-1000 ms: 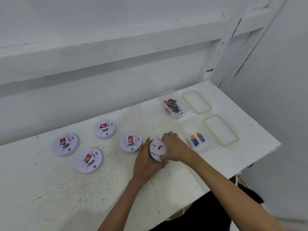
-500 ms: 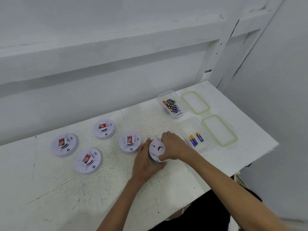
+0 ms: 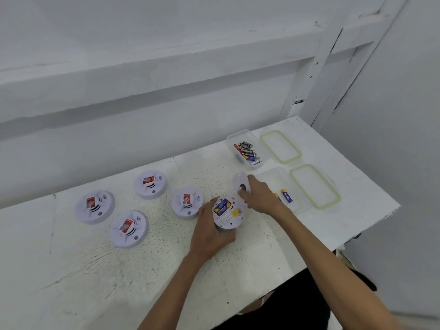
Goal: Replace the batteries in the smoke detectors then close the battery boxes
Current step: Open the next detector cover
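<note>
At centre, coverless white smoke detector (image 3: 227, 213)

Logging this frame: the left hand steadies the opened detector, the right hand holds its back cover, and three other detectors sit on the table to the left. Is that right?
Not quite. The head view shows four other detectors on the table to the left, not three. The rest stands: the left hand steadies the opened detector, and the right hand holds its back cover.

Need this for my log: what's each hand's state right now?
Left hand: grips the opened smoke detector, batteries showing.
Right hand: holds the detached cover plate.
</note>
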